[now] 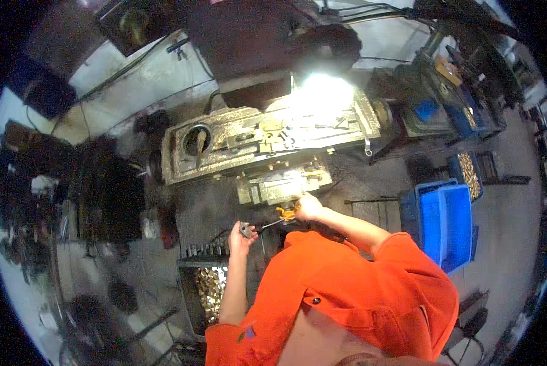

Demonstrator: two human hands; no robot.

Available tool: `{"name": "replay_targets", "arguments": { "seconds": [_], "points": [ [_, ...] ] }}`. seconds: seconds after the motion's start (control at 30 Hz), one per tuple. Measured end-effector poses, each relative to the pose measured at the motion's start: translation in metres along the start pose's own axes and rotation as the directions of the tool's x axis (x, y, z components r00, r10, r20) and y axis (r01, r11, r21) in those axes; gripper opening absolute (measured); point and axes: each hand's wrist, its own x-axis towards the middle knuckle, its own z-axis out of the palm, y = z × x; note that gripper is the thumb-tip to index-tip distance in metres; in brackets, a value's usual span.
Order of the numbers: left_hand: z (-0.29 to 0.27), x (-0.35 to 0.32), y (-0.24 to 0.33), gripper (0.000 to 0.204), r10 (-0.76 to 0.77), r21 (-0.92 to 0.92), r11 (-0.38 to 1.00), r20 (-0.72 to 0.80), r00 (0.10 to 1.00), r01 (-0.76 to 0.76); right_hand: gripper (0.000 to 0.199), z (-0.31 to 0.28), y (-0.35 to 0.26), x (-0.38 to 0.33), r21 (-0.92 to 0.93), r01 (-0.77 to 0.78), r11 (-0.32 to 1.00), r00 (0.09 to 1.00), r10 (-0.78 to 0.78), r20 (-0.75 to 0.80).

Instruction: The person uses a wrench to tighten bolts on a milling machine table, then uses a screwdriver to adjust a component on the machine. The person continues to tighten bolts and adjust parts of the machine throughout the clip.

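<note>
The left hand grasps a small grey block between its fingers and thumb, raised on the near side of the machine bed, and the right hand appears wrapped around an orange tool whose thin metal stem points left toward the block. Whether the stem's tip touches the block or stops just beside it, I cannot tell at this size. Done well, the step in hand likely calls for a firm pinch on the block's edges, with the fingertips behind the side that the stem points at and none of them in line with the tip. Aim is probably best made with small turns of the right wrist rather than by swinging the whole forearm. Pointing the stem away from the chest looks wise, since the orange shirt is close behind both hands. Turning the block toward the bright lamp may help, as the area below the machine bed is dimmer. The dark crate of shiny metal pieces sits just beside the left forearm, so a slack hold could let the block drop among them
</note>
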Motion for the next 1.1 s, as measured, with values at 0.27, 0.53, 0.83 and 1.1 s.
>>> {"name": "replay_targets", "arguments": {
  "seconds": [0.27, 0.53, 0.83, 1.1],
  "points": [
    [0.075, -0.017, 0.013, 0.029, 0.208, 0.140, 0.966, 0.078, 0.975, -0.217, 0.037, -0.122, 0.090, -0.115, 0.542, -0.336, 0.770, 0.618, 0.614, -0.490],
    [0.156, -0.018, 0.007, 0.034, 0.188, 0.436, 0.860, 0.215, 0.958, -0.266, 0.020, -0.185, 0.161, -0.065, 0.383, -0.005, 0.924, 0.737, 0.262, -0.623],
    [0.202, -0.013, -0.048, 0.034, 0.155, 0.300, 0.931, 0.193, 0.969, -0.208, 0.023, -0.195, 0.175, -0.042, 0.206, -0.416, 0.886, 0.846, 0.460, -0.270],
    [0.216, -0.017, -0.066, 0.033, 0.190, 0.271, 0.937, 0.134, 0.973, -0.220, 0.031, -0.293, 0.136, -0.033, 0.793, -0.165, 0.587, 0.916, 0.389, -0.097]
  ]
}}
